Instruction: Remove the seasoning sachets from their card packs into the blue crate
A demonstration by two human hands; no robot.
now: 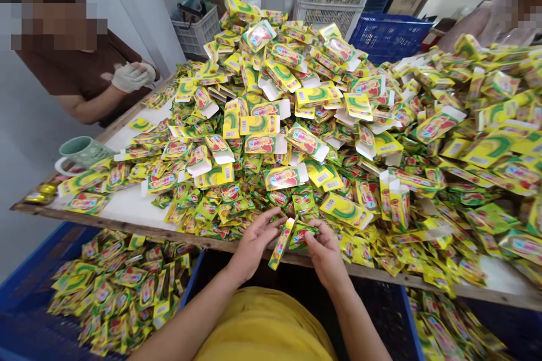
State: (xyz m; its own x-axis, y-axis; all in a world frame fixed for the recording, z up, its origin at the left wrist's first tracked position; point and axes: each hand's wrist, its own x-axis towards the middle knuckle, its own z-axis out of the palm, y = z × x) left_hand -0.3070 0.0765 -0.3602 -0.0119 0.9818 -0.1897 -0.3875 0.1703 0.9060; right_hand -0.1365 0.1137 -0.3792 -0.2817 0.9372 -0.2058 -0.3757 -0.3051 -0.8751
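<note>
My left hand (257,241) holds a narrow yellow carton (280,245), its side panel turned up and its body tilted. The thumb is hidden; the fingers bend over the carton's far side. My right hand (325,248) pinches a small green sachet (298,235) between thumb and fingers, close beside the carton. Both hands are over the table's front edge. Just beyond them lie more green sachets (231,193) and a printed yellow carton (345,210) at the foot of a large heap.
Heaped cartons (262,124) cover much of the wooden-edged table (135,203). A green mug (84,151) stands at the left corner. Below are blue crates (25,316) with packed cartons. A person wearing white gloves (129,76) is at the left; another person is at the far right.
</note>
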